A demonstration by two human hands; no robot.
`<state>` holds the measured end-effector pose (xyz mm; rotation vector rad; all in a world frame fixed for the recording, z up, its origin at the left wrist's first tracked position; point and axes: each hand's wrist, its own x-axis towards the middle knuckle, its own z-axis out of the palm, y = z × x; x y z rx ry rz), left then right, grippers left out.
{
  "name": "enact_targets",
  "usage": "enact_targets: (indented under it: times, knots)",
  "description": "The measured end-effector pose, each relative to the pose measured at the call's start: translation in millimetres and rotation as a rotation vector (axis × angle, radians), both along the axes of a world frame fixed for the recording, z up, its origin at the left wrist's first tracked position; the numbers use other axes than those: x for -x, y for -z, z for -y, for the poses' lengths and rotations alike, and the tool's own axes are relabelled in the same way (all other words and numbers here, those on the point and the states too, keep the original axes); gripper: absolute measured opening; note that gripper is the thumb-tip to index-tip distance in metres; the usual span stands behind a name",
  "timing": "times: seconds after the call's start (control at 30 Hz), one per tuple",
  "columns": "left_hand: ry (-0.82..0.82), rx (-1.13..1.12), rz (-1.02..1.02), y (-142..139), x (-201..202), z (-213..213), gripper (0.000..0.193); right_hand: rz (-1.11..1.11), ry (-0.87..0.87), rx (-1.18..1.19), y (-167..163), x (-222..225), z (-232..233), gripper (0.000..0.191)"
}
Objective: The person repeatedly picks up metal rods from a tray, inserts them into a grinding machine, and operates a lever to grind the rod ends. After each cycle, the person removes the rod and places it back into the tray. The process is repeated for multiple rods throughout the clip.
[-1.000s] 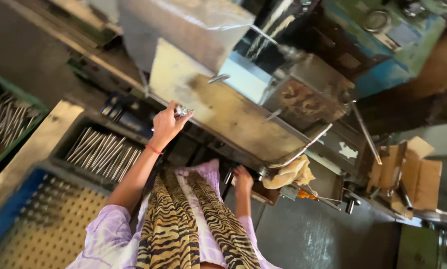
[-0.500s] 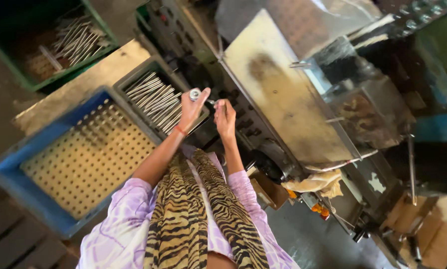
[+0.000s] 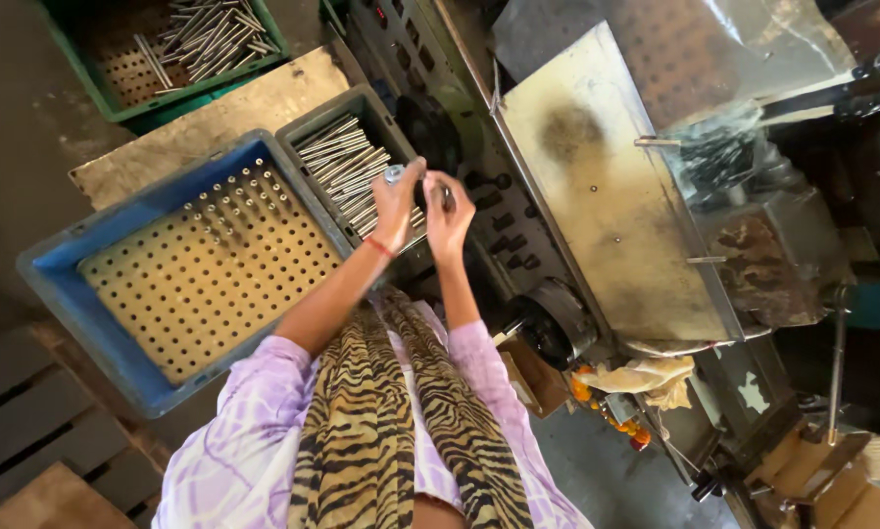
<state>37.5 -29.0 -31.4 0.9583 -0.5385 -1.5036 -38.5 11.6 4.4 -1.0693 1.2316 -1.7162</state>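
- the grey machine (image 3: pixel 607 216), its long stained metal cover running across my view, stands just behind both raised hands; i judge the main hazard to be a sleeve or the striped scarf (image 3: pixel 391 421) snagging on the dark round wheel (image 3: pixel 558 328) close beside my right elbow.
- the blue perforated crate (image 3: pixel 180 279) sits below my left arm, only its far corner filled with upright pins; a dropped part could bounce off it and roll to the floor.
- the grey tray of loose metal rods (image 3: pixel 347 167) lies directly under the hands, touching the blue crate; reaching in blind, i could tip it or scatter the stock.
- the green crate (image 3: pixel 180 59) with more rods sits well apart at the top, too far to matter much.
- my left hand (image 3: pixel 396 201) is curled, fingertips pinching a short steel rod (image 3: pixel 394 174) held up over the grey tray; a loose pinch could let it slip.
- my right hand (image 3: pixel 448 211) is curled close beside it, seeming to nip a small dark piece, too small for me to tell; the hands could knock together.
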Motion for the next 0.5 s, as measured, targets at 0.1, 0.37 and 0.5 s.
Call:
enact_targets:
  times: [0.1,0.37,0.5]
  knots:
    - [0.12,0.109,0.142,3.6,-12.3,7.1,0.034,-0.083,0.128,-0.098,-2.2,-13.0,4.7,0.014]
    - [0.449,0.424,1.127,70.0,-24.5,21.0,0.03,0.403,0.359,0.136,-11.8,31.6,16.0,0.018]
    - [0.55,0.54,1.538,96.9,-25.5,48.3,0.042,0.293,0.556,0.0,12.6,73.2,-36.1,0.02]
